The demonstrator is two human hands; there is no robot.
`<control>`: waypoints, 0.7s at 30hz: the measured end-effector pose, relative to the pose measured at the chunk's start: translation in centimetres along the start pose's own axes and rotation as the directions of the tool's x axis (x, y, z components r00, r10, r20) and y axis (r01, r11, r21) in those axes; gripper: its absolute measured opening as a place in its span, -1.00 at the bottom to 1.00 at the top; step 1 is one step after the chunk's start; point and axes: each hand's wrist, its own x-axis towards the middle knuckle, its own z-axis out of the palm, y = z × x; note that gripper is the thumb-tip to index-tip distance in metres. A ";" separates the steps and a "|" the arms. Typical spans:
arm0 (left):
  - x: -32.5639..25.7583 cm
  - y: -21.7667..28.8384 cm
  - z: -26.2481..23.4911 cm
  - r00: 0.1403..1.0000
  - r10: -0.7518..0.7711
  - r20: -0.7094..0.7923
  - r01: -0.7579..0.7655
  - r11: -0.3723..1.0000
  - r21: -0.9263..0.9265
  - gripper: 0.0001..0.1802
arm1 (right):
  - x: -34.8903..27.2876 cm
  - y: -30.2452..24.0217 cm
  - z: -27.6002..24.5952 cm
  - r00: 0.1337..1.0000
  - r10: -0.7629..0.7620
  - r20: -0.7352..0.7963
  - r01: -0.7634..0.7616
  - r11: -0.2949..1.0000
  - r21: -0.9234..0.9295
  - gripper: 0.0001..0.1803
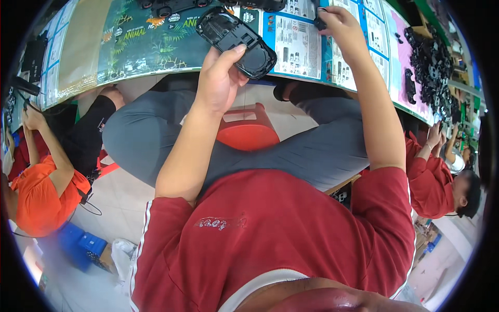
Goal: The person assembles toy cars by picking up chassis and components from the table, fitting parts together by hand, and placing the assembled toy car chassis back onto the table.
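Note:
My left hand point(221, 78) grips a flat black plastic shell point(236, 40), oval and hollow on the side facing me, held just over the near edge of the table point(83, 62). My right hand point(338, 23) reaches farther onto the table and pinches a small black part point(319, 22) between its fingers. Both forearms rise from my red shirt, over my grey trousers.
Printed cardboard sheets point(299, 47) cover the table. A heap of black plastic parts point(431, 65) lies at the right. More black pieces point(171, 6) sit at the far edge. A red stool point(247, 130) is under me. Seated people work at my left point(41, 192) and right point(436, 182).

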 end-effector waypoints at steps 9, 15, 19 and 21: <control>0.3 -1.4 1.8 0.995 0.101 0.017 -0.102 0.994 0.044 -0.56 | -1.3 3.6 -2.2 0.942 0.321 0.096 -0.299 0.675 0.674 -0.56; 0.4 -2.3 2.3 1.000 0.012 -0.028 -0.010 0.997 0.080 -0.54 | -1.2 5.6 -4.0 0.982 -0.034 -0.186 -0.025 0.952 -0.304 -0.19; 0.3 -2.3 2.5 0.999 0.027 -0.027 -0.024 0.991 0.133 -0.55 | -1.0 6.1 -4.1 0.989 0.109 -0.104 -0.120 0.986 -0.112 -0.09; 0.2 -2.3 2.7 0.999 0.028 -0.027 -0.025 0.993 0.112 -0.55 | -1.0 6.2 -3.9 0.987 0.139 -0.075 -0.148 0.981 -0.126 -0.06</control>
